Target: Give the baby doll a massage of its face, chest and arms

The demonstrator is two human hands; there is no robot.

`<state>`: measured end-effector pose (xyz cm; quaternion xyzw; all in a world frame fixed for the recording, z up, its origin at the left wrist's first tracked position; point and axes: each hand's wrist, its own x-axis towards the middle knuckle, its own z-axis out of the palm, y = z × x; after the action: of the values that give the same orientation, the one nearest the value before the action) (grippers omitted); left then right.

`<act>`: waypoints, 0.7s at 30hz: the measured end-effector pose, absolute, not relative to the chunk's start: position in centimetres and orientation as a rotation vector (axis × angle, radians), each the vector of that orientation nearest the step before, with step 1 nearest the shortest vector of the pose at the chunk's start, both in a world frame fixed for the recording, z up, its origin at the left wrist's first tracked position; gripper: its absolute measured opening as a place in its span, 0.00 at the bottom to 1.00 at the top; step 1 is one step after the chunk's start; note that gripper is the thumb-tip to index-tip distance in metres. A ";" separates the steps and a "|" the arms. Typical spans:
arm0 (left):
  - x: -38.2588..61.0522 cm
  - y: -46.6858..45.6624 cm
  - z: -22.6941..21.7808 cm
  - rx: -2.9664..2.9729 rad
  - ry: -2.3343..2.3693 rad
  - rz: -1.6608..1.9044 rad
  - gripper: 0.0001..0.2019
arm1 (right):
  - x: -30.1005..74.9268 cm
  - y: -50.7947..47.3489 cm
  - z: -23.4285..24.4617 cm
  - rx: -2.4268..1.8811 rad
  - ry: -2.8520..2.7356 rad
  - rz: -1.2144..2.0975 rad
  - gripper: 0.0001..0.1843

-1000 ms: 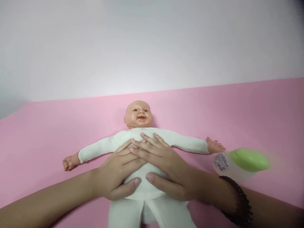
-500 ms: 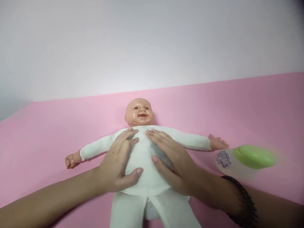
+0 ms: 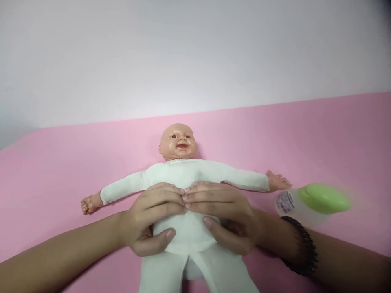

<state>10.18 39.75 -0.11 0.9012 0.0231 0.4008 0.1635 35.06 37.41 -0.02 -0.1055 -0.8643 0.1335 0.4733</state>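
A baby doll [image 3: 192, 230] with a bald plastic head and a white cloth body lies on its back, arms spread wide. My left hand [image 3: 155, 215] rests on its torso from the left side, fingers stretched across the middle and thumb apart lower down. From the right side my right hand [image 3: 227, 215] lies over the torso in the same way, its fingertips meeting those of my left hand at the centre line. Both palms are turned down against the cloth and hidden from view. A black beaded bracelet [image 3: 305, 244] circles my right wrist.
A clear bottle with a green cap [image 3: 325, 198] and a printed label is near the doll's hand on the right, close to my right forearm. Pink covering [image 3: 76, 158] spreads under everything, and a pale wall [image 3: 183, 57] rises behind it.
Both hands have slid down from the upper chest to the middle of the torso. Their fingers, earlier pointing up towards the head and apart, now point inward and meet.
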 end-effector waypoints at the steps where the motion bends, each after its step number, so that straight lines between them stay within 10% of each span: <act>1: 10.1 39.8 -0.2 2.591 0.093 1.111 0.21 | 35.1 37.5 -0.1 -0.272 -2.121 0.330 0.23; 21: 9.8 39.0 -0.8 2.406 0.932 0.753 0.33 | 35.2 38.0 -2.0 -0.905 -1.916 0.420 0.29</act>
<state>9.81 38.97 -0.81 0.8723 0.3378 0.2729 0.2249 35.22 37.96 -2.02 -0.3697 -0.7823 0.1713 0.4712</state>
